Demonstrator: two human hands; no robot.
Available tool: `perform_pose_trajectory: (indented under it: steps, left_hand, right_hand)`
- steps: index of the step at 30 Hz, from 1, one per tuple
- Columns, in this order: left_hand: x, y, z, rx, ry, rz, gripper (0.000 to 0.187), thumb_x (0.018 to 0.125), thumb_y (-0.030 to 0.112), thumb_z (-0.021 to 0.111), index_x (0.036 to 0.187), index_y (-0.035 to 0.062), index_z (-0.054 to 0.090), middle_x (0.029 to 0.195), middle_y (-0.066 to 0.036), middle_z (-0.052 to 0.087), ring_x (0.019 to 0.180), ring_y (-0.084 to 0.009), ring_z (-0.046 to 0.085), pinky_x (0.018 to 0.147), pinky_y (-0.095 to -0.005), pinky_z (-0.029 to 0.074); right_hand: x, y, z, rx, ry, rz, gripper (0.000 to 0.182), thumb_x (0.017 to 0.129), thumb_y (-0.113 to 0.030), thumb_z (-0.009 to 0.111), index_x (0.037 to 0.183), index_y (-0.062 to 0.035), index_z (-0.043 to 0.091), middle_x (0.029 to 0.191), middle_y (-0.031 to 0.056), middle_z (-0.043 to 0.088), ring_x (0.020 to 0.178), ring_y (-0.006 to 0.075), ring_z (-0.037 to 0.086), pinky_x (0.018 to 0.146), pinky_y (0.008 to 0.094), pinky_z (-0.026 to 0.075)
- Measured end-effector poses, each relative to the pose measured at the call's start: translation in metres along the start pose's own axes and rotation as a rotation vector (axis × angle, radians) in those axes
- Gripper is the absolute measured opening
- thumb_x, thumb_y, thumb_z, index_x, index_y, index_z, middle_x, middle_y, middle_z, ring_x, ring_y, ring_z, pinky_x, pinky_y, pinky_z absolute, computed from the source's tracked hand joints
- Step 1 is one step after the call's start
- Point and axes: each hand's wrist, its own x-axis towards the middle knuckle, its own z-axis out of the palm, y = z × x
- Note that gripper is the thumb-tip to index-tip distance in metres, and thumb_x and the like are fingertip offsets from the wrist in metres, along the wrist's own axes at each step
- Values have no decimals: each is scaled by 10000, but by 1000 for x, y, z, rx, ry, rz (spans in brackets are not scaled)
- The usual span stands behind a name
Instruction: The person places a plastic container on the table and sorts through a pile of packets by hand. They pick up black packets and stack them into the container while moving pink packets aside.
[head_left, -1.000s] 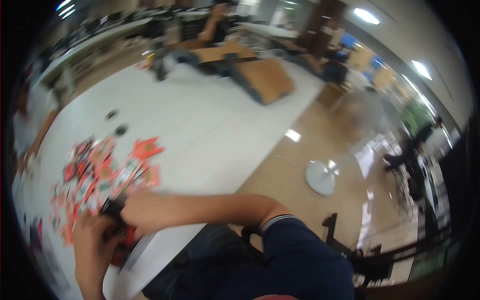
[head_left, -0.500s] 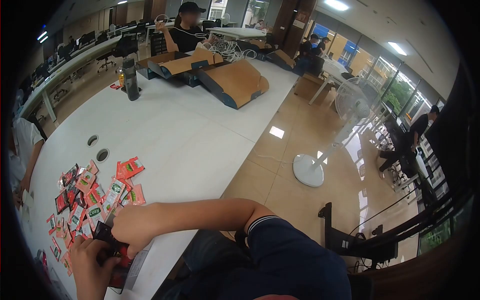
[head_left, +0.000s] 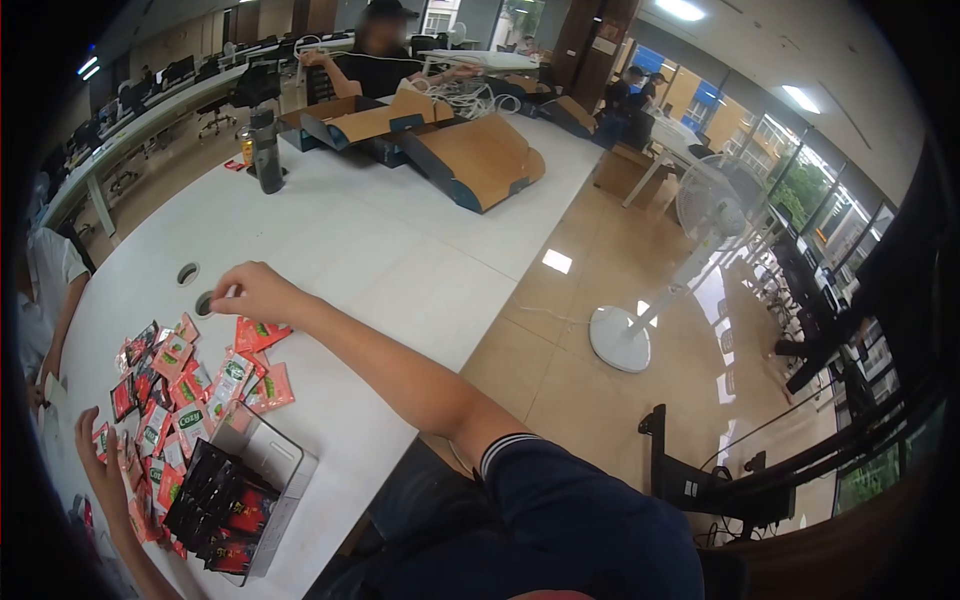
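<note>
So half a second ago both hands were bunched together over the clear bin, and now they've split apart and neither one is on it, which I'd read as a break in handling the black packets. Going left to right: the left hand (head_left: 98, 462) is up at the left edge of the loose pile of red and pink packets (head_left: 185, 385), fingers loosely spread, and I can't see anything in it. The pile is just right of those fingers, though I can't tell if they're actually touching any of it. Next come the black packets (head_left: 215, 490), stacked in the clear bin (head_left: 293, 470), which sits at the near edge of the white table (head_left: 400, 250), right of the left hand and well apart from its fingertips. Then the right hand (head_left: 258, 290) is stretched out past the far side of the pile, fingertips by the nearer table hole (head_left: 203, 304), with the closest pink packets just below the hand. Its fingers are curled with thumb and forefinger close together, but honestly can't tell if they're pinching anything.
</note>
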Motion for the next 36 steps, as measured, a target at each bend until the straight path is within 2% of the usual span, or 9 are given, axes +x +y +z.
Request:
perform_pose_trajectory:
  steps: [4, 7, 10, 16, 21, 25, 28, 31, 36]
  left_hand:
    - [-26, -52, 21, -81, 50, -83, 419, 1015, 201, 679, 1400, 56, 604, 1426, -110, 589, 1335, -273, 554, 1119, -422, 448]
    - [-26, -2, 18, 121, 124, -9, 352, 946, 200, 732, 1269, 63, 695, 1312, -116, 638, 1260, -295, 593, 1090, -430, 467]
    - [-33, 14, 12, -12, 205, -127, 346, 966, 178, 672, 1296, 75, 684, 1332, -143, 664, 1278, -317, 579, 1132, -441, 434]
    - [-14, 9, 11, 33, -119, -272, 459, 979, 218, 679, 1412, 79, 615, 1394, -178, 616, 1335, -356, 539, 1147, -465, 421]
    - [32, -18, 51, 218, -70, 120, 683, 842, 134, 703, 1511, 110, 568, 1420, -197, 623, 1316, -371, 573, 1100, -460, 465]
    - [71, 18, 41, 275, -504, -191, 593, 805, 117, 672, 1397, 94, 670, 1334, -216, 688, 1248, -377, 641, 1090, -426, 508]
    - [79, 9, 35, 297, -410, -335, 548, 819, 145, 684, 1362, 73, 692, 1303, -210, 702, 1209, -374, 660, 1069, -439, 517]
    - [52, -36, 42, 231, -212, 139, 470, 833, 130, 703, 1300, 82, 715, 1220, -183, 728, 1058, -379, 704, 930, -459, 556]
    - [49, -9, 32, 98, -393, -100, 407, 868, 160, 710, 1268, 86, 731, 1197, -190, 740, 1006, -345, 733, 897, -438, 573]
  right_hand:
    - [-20, 59, 16, -287, 37, -137, 270, 827, -245, 753, 1033, -73, 790, 1101, 159, 712, 1108, 348, 650, 1011, 456, 513]
    - [-24, 49, 10, -150, 29, -12, 332, 791, -216, 761, 1070, -35, 773, 1167, 175, 712, 1109, 344, 670, 1001, 437, 538]
    - [-18, 26, 18, -275, 25, -156, 222, 845, -143, 744, 1032, -23, 745, 1083, 150, 723, 1039, 340, 687, 951, 442, 542]
    - [-18, -3, 26, -135, -78, 31, 204, 938, -102, 715, 1103, 17, 736, 1202, 138, 686, 1069, 258, 701, 833, 348, 638]
    - [-21, 0, 20, -107, -79, 37, 197, 934, -102, 721, 1092, 13, 740, 1190, 142, 692, 1055, 260, 703, 836, 355, 638]
    - [-22, 1, 18, -66, -66, 31, 186, 927, -106, 723, 1067, 16, 743, 1159, 143, 705, 1045, 266, 704, 818, 359, 626]
    - [-21, -3, 14, -148, -50, -20, 189, 923, -123, 718, 1051, 13, 745, 1116, 140, 715, 1028, 283, 701, 848, 378, 604]
    - [-21, 4, 18, -142, -24, -51, 199, 918, -146, 716, 1041, 6, 747, 1080, 132, 719, 1003, 295, 694, 869, 391, 576]
    - [-25, -3, 21, -192, -97, -39, 198, 914, -154, 713, 1031, 3, 747, 1071, 130, 717, 975, 291, 691, 863, 390, 563]
